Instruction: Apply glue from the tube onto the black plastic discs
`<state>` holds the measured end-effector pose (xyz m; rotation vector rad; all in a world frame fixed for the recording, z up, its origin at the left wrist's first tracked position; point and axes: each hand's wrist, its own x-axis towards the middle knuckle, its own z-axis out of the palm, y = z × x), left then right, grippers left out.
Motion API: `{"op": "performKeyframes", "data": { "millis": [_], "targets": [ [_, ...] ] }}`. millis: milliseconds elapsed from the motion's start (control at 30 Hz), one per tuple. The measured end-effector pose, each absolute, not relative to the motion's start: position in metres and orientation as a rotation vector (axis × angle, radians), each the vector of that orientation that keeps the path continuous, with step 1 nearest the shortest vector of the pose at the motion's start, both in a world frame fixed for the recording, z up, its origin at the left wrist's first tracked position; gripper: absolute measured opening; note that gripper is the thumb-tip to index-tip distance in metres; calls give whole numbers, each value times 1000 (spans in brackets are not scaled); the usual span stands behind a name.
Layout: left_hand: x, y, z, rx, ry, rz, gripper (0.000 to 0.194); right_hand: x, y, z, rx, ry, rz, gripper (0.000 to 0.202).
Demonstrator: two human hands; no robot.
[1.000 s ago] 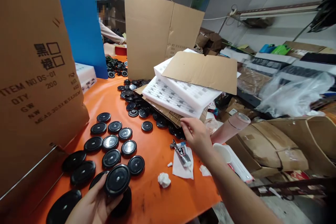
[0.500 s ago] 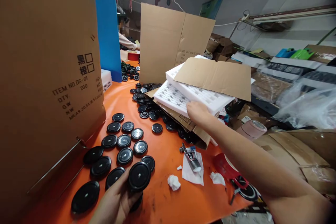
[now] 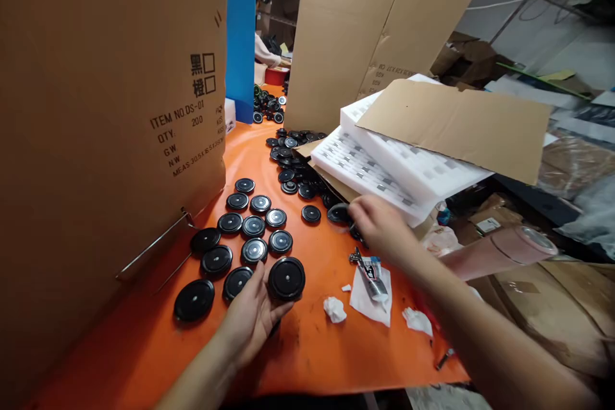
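Note:
My left hand [image 3: 252, 317] grips a round black disc [image 3: 287, 278] with a small pale dot at its centre, its flat face turned up. Beside and beyond that hand, several like discs [image 3: 252, 226] lie spread on the orange table [image 3: 307, 359]. My right hand [image 3: 377, 221] is curled with fingertips pinched, just in front of the white foam trays [image 3: 362, 170]. A blurred dark round shape [image 3: 339, 213] shows at its fingertips; whether it is held I cannot make out. Behind it is a heap of black discs [image 3: 293, 160], partly under cardboard.
A tall carton [image 3: 115, 109] walls off the left, with a wire [image 3: 151, 246] at its foot. A cardboard flap [image 3: 456, 122] covers part of the trays. Nearer lie a tube [image 3: 375, 282] on white paper and crumpled tissue [image 3: 335, 309]. A pink bottle [image 3: 500, 253] stands at right.
My right hand has come away from the foam tray's edge, down toward the table. The left hand still holds its disc. The whole view has shifted, pointing lower and further left.

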<state>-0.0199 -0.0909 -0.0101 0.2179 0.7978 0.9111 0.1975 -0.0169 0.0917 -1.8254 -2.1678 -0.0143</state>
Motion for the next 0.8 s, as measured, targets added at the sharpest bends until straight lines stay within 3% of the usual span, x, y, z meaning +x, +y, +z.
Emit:
{"op": "performKeyframes", "data": {
  "millis": [67, 167, 333, 500, 700, 800],
  "targets": [
    [-18, -91, -10, 228, 792, 883, 42, 172, -40, 72, -1671, -2215, 295, 21],
    [-17, -93, -9, 248, 777, 860, 43, 143, -62, 45, -1623, -2231, 460, 22],
    [-16, -97, -8, 298, 805, 889, 29, 130, -70, 32, -1674, -2276, 384, 22],
    [-15, -98, -7, 370, 872, 902, 33, 136, -72, 38, -1655, -2290, 311, 20],
    [-17, -99, -8, 431, 852, 892, 31, 149, -61, 29, -1605, -2028, 1068, 21],
    [-18, -99, -9, 468, 842, 889, 31, 153, -56, 23, -1601, -2016, 1240, 20]
  ]
}}
